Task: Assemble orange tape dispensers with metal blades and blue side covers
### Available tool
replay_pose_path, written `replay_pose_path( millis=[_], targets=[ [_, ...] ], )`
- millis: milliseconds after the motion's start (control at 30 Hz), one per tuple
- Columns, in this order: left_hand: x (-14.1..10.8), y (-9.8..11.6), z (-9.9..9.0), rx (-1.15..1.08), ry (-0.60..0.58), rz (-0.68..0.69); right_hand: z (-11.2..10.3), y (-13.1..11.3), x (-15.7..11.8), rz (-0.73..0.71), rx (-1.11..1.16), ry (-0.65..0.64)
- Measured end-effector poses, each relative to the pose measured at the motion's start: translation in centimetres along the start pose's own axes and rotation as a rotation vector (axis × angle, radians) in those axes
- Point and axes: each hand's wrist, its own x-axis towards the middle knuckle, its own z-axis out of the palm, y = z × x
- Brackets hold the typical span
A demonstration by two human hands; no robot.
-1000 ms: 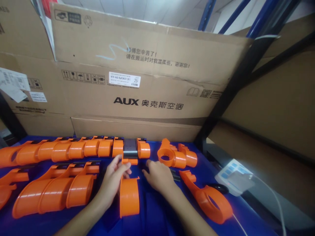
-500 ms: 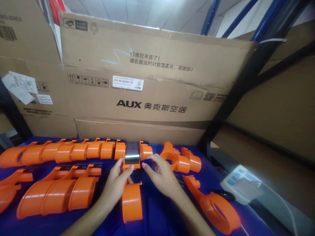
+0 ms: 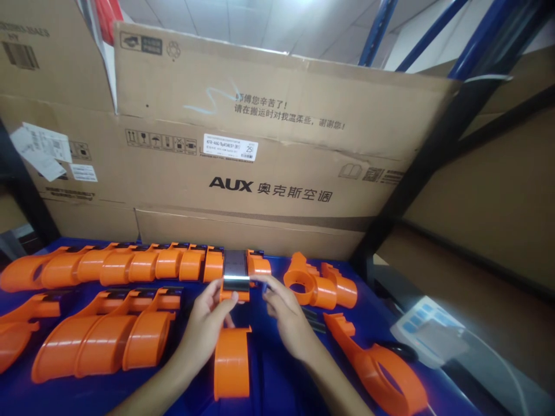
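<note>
My left hand (image 3: pixel 208 309) is closed on an orange tape dispenser (image 3: pixel 232 364), its thumb on the orange front edge just below the toothed metal blade. A dark plate (image 3: pixel 235 263) rises behind the blade, and the dispenser's round body hangs below the hand. My right hand (image 3: pixel 284 306) is at the right end of the blade, index fingertip at its edge. Its other fingers are bent, with a gap between them and the index finger; I see nothing held there. Some left fingers are hidden behind the dispenser.
A row of orange dispensers (image 3: pixel 143 267) runs along the back of the blue table, with several more (image 3: pixel 145 341) at front left. Orange frames (image 3: pixel 323 289) without dark plates lie at right, beside a larger one (image 3: pixel 390 375). A white-blue box (image 3: pixel 429 332) and cardboard (image 3: pixel 277 156) stand beyond.
My right index finger has come in to the blade's right end, while its other fingers have curled. The left hand keeps its hold on the dispenser. The view has shifted slightly.
</note>
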Motion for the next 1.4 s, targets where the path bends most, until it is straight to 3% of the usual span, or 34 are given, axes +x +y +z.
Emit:
replay_pose_path(
  millis=[167, 400, 700, 1400],
  targets=[
    [0.0, 0.1, 0.0, -0.011, 0.005, 0.005, 0.0, -0.8, 0.2, -0.076, -0.073, -0.056],
    [0.1, 0.2, 0.0, -0.02, 0.003, 0.017, 0.5, -1.2, -0.1, -0.05, -0.04, -0.046],
    [-0.2, 0.7, 0.2, -0.025, 0.019, 0.02, 0.2, -1.4, -0.2, -0.115, -0.292, -0.089],
    [-0.9, 1.4, 0.5, -0.052, 0.016, 0.04, -0.1, -2.1, 0.0, -0.119, -0.254, -0.093]
  ],
)
